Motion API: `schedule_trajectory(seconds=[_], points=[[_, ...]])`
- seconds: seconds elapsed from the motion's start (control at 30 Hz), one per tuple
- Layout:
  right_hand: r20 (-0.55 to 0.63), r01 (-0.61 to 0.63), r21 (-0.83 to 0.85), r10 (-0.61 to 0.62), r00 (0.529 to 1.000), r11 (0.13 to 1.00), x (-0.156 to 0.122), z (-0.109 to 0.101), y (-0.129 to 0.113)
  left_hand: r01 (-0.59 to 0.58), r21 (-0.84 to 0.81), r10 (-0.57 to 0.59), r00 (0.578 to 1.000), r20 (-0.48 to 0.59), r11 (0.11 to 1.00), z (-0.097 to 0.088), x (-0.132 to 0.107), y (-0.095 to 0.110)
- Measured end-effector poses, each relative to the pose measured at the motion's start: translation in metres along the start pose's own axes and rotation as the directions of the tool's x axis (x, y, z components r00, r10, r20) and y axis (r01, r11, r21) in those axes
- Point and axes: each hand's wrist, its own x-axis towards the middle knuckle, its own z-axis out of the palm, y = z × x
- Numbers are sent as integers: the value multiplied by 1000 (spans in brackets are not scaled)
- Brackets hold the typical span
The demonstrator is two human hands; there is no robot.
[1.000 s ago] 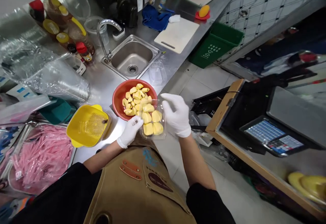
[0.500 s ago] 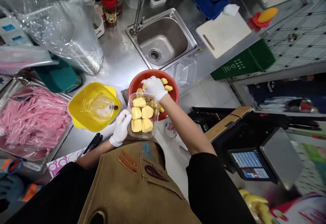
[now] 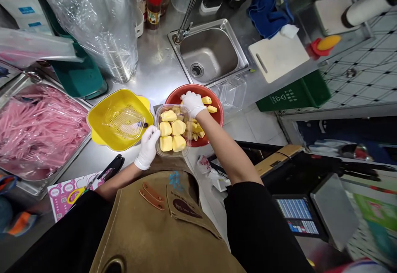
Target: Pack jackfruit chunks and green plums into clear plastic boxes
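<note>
My left hand (image 3: 148, 147), in a white glove, grips the left side of a clear plastic container (image 3: 173, 154). Inside the container several peeled yellow fruit pieces (image 3: 178, 127) lie in rows. The container is held level, overlapping the lower left rim of a red bowl (image 3: 219, 120). Loose yellow fruit pieces (image 3: 196, 130) lie in the bowl. My right hand (image 3: 194, 104), also gloved in white, reaches into the bowl with its fingers curled downward. Its fingertips are mostly hidden, and what they hold cannot be made out.
A yellow colander (image 3: 96, 118) with a clear lid-like piece inside stands left of the container. Beyond the bowl is a steel sink (image 3: 214, 49). Clear containers (image 3: 231, 91) and a white cutting board (image 3: 279, 58) lie to the right. Scissors (image 3: 76, 194) lie at lower left.
The view has shifted slightly, so the counter items sit further right. My right hand remains in the bowl, its fingers a little more curled; my left hand still holds the container.
</note>
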Motion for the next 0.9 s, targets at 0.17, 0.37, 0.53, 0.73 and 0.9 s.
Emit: schedule_trajectory(seconds=[0.17,0.37,0.53,0.73,0.9], points=[[-126,2,100,10,992,995,-5,5,5,-29,-11,28,999,-27,1000,1,2,-2],[-429,96,514,159,889,852,-26,14,33,-16,-14,16,999,-30,1000,5,3,-1],[-512,285,780,306,803,556,-76,15,50,-68,43,69,997,-22,997,12,7,4],[-598,374,682,184,780,628,-143,-10,23,-74,95,75,997,2,993,28,13,9],[-583,326,438,-12,813,838,-160,-16,5,-85,104,81,996,44,991,40,9,11]])
